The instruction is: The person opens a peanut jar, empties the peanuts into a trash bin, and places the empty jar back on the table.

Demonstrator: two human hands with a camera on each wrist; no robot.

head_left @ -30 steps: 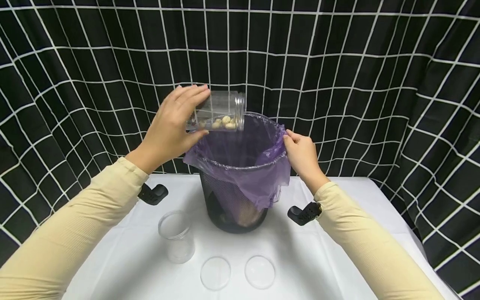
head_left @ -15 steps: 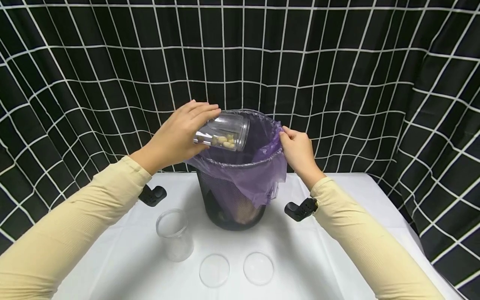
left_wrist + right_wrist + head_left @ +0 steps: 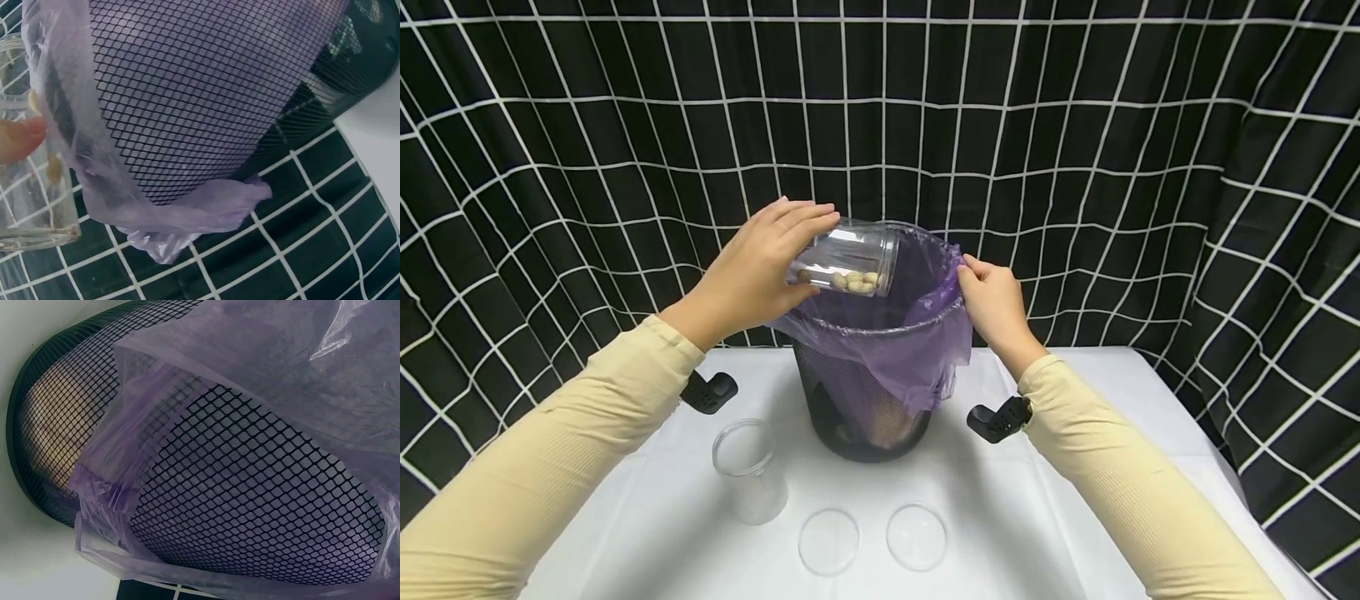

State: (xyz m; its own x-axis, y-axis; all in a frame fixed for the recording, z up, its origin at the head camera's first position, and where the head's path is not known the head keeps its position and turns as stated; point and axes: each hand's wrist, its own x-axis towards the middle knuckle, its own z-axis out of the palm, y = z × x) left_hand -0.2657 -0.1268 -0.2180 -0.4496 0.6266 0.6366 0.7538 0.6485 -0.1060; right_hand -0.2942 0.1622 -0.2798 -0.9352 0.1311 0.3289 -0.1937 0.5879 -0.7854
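In the head view my left hand grips a clear plastic jar lying nearly on its side. Several pale tan, nut-like pieces lie inside it near the mouth, their kind unclear. The jar's mouth points right, over the opening of a black mesh wastebasket. A purple bin bag lines the basket and folds over its rim. At the rim's right side my right hand pinches the bag's gathered edge. The left wrist view catches one fingertip on the jar; no hand shows in the right wrist view.
Another clear jar stands uncovered at the basket's front left. Two clear round lids lie side by side on the white-covered table. A black curtain with a white grid surrounds the back and sides.
My left hand has lowered the jar to the basket's opening, tipping its mouth down slightly, then nearly level again. The pieces inside have shifted. My right hand keeps its pinch on the bag.
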